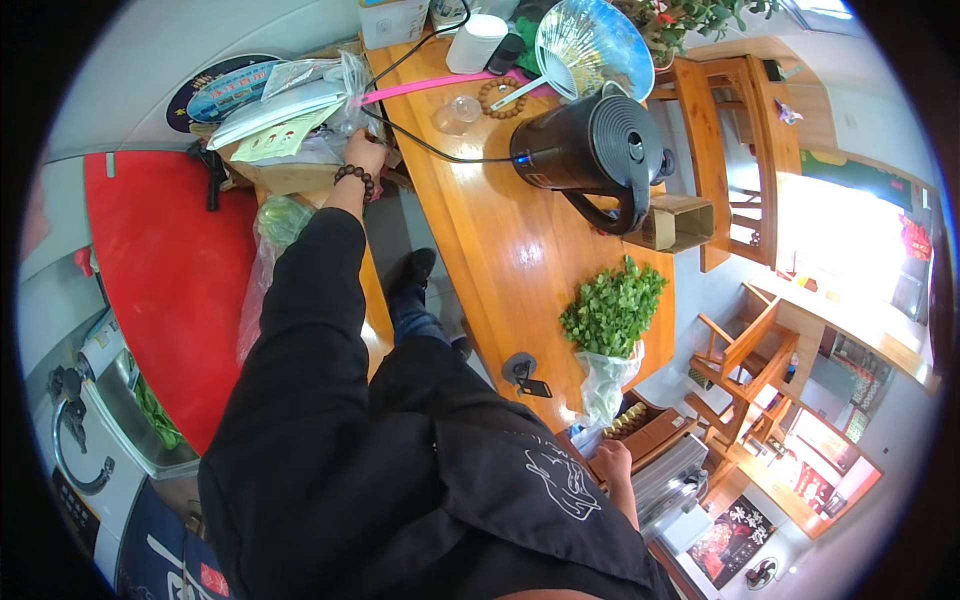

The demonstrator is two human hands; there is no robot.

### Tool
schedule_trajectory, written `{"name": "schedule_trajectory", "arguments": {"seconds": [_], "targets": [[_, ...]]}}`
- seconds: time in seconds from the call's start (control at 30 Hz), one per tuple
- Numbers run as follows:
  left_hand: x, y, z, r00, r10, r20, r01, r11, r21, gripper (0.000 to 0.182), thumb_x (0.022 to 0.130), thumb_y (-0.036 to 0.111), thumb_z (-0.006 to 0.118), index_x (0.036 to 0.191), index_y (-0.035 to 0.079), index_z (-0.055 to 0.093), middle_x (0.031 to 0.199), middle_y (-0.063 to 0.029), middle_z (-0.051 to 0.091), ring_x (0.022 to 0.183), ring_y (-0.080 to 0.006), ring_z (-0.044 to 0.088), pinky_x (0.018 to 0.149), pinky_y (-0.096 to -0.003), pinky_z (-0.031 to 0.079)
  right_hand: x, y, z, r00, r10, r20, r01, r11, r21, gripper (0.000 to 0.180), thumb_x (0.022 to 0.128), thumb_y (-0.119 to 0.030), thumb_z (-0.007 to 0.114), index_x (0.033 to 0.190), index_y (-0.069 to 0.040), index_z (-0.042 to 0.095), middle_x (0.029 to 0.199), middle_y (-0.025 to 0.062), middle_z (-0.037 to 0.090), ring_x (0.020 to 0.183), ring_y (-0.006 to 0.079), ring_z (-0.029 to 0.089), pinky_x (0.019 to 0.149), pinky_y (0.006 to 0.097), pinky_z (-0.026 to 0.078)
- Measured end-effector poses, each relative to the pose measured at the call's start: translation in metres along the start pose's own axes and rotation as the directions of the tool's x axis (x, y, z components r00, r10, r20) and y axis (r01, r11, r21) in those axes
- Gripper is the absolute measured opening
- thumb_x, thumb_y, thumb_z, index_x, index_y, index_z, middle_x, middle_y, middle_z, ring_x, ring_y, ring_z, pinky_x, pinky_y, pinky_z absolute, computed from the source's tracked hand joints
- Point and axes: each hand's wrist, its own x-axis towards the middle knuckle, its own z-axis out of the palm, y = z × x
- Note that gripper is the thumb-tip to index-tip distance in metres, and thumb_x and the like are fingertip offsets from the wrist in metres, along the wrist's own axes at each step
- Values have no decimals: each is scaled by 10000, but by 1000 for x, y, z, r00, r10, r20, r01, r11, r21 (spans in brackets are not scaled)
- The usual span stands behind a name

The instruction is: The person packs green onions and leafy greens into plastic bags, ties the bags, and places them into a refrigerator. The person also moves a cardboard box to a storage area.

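Note:
My left hand (365, 157), with a dark bead bracelet on its wrist, reaches in at the edge of a carton (281, 180) heaped with papers and plastic bags. A clear plastic bag (358, 86) bunches just beyond its fingers, which are partly hidden; whether they grip anything is unclear. On the other side, my right hand (615, 457) rests at a brown box (652, 442) that holds gold-coloured items (626, 421). Its fingertips are hard to make out. Close by lies a bunch of leafy greens (615, 311), its stems inside a translucent plastic bag (609, 375).
A black electric kettle (559, 142) with a cable stands on the wooden table (480, 225). Around it are a hand fan (592, 49), a bead bracelet (502, 99), a plastic cup (459, 114) and an open cardboard box (679, 225). A red board (165, 285) adjoins a sink (142, 420).

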Motion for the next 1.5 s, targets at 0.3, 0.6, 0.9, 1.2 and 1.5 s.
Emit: {"name": "schedule_trajectory", "arguments": {"seconds": [0.3,0.6,0.9,1.2,1.5], "targets": [[-13,-29,-3,991,86,-101,-69,985,158,335,920,215,706,1131,-44,689,973,-209,746,876,-393,713,749,-458,555,10,-60,-24,991,83,104,-93,991,95,382,908,-164,735,1222,52,718,1114,188,785,967,297,758,876,409,598],[-94,-41,-56,1000,-24,6,24,974,-223,255,963,214,755,995,-39,764,740,-37,696,654,-133,603,642,-358,487,36,-42,-8,999,-36,35,31,990,141,403,861,-198,735,1189,36,749,1110,207,782,1015,304,749,920,390,575],[-232,70,-91,957,163,241,-91,954,-285,212,935,94,784,1122,-7,778,974,13,762,820,-63,628,758,-261,503,70,-10,14,959,-197,-206,255,916,311,292,902,-166,683,1072,60,753,844,118,739,635,183,679,567,345,545],[-420,209,-23,389,846,365,-790,510,-339,126,833,-20,764,862,-7,642,926,-151,691,846,-340,663,757,-382,536,-14,-191,-44,787,-615,-58,281,273,920,499,1075,-282,650,1460,18,546,1308,138,697,1147,223,696,960,367,562],[-497,221,50,205,795,571,-623,556,-550,229,829,-76,789,826,27,584,993,-107,679,927,-255,658,825,-345,526,3,-174,-17,824,-546,-153,52,-197,979,314,1071,-217,644,1263,31,672,1169,88,740,1042,189,714,912,355,585]]}}
